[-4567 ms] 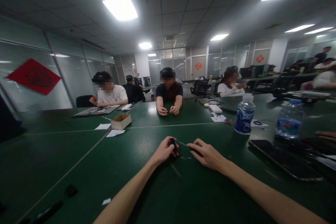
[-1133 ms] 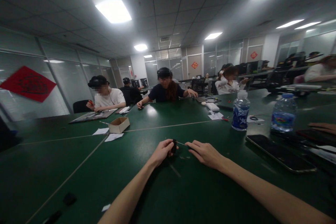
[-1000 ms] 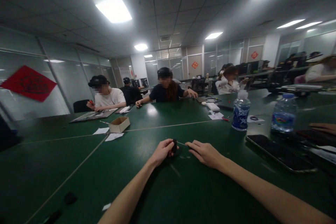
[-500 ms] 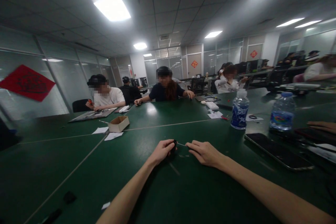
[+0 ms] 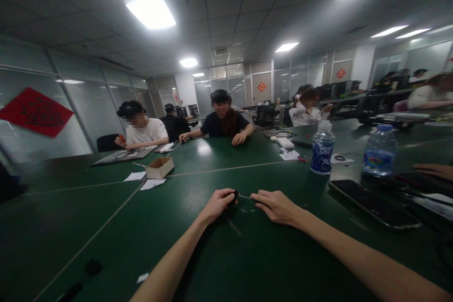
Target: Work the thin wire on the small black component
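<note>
My left hand (image 5: 220,204) is closed on a small black part (image 5: 235,195), pinched between thumb and fingers just above the green table (image 5: 198,245). Facing it, my right hand (image 5: 274,205) grips a thin screwdriver (image 5: 244,196), its handle mostly covered by my fingers. The bare metal shaft spans the gap between my hands and its tip meets the black part. Whether the tip sits inside the part or only touches it, I cannot tell.
To the right are a phone (image 5: 373,204), a blue-labelled bottle (image 5: 322,148) and a water bottle (image 5: 380,151). An open cardboard box (image 5: 160,168) stands left, beside papers. Dark pieces (image 5: 93,266) lie near left. Co-workers sit across the table.
The black part in my left hand has turned slightly, while my right hand stays nearly in place. Across the table, a co-worker's hand has moved inward.
</note>
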A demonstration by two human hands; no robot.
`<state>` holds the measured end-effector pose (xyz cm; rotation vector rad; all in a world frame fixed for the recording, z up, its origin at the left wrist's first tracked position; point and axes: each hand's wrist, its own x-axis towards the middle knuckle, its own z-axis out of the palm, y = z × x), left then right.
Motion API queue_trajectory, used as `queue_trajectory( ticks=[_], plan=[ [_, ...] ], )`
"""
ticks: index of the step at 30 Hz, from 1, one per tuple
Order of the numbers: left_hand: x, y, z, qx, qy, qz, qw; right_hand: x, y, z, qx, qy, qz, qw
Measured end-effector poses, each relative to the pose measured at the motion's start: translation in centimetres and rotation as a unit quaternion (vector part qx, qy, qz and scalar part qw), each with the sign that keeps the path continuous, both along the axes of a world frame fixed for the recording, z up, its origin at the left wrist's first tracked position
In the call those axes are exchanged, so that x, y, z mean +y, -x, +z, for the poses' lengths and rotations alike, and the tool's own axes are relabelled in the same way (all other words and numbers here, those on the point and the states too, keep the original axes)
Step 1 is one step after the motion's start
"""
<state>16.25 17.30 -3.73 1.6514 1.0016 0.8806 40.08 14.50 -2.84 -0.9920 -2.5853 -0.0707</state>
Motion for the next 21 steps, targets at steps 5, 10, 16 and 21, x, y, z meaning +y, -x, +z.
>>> queue_trajectory(
  ticks=[5,10,16,21],
  plan=[
    [-0.1,0.0,0.1,-0.015,0.018,0.003,1.0,0.0,-0.1,-0.2,-0.003,-0.005,0.006,1.0],
    [-0.4,-0.1,0.4,-0.028,0.031,0.0,0.999,0.2,-0.2,-0.3,-0.002,-0.001,0.012,1.0],
    [0.2,0.2,-0.3,-0.048,0.031,0.017,0.998,-0.3,0.1,0.1,-0.029,-0.016,0.042,0.999],
    [0.7,0.3,-0.8,-0.1,0.038,0.03,0.994,-0.4,0.5,0.0,-0.019,-0.024,0.032,0.999]
  ],
)
